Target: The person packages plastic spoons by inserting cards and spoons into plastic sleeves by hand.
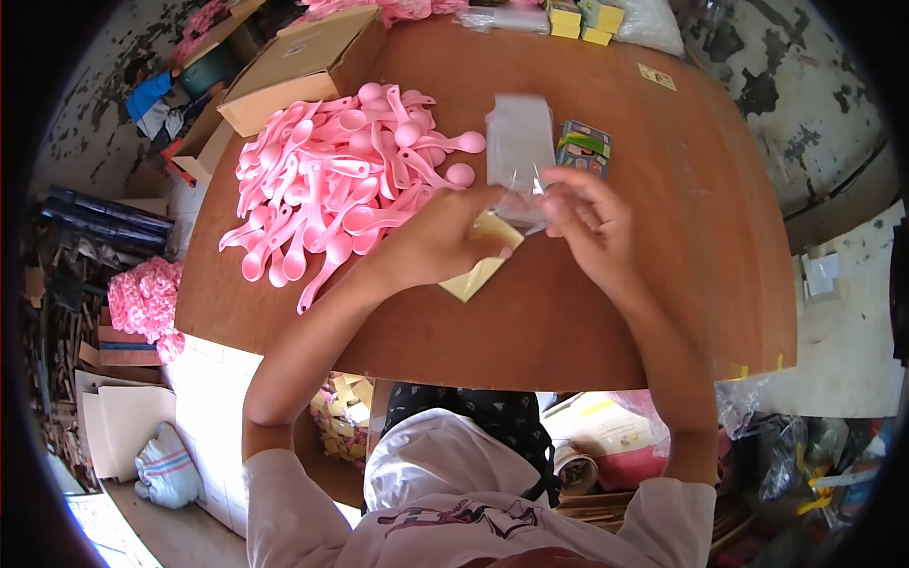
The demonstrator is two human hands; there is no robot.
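Note:
My left hand (450, 237) is closed on a pale yellow card (478, 275), with the thumb lying across it. Between my two hands stretches a small clear plastic bag (523, 206). My right hand (592, 222) pinches the bag's edge with curled fingers. Whether the card sits partly inside the bag cannot be made out. Just beyond the hands lies a stack of clear plastic bags (521, 142). Beside that stack is a pile of printed cards (584, 147). To the left of my left hand spreads a heap of pink plastic spoons (327, 180).
A cardboard box (303, 62) stands on the brown table (701, 237) behind the spoons. Several yellow packs (582, 19) sit at the far edge. At the far left, another person (156, 99) is bent down. Pink material (145, 298) hangs left of the table.

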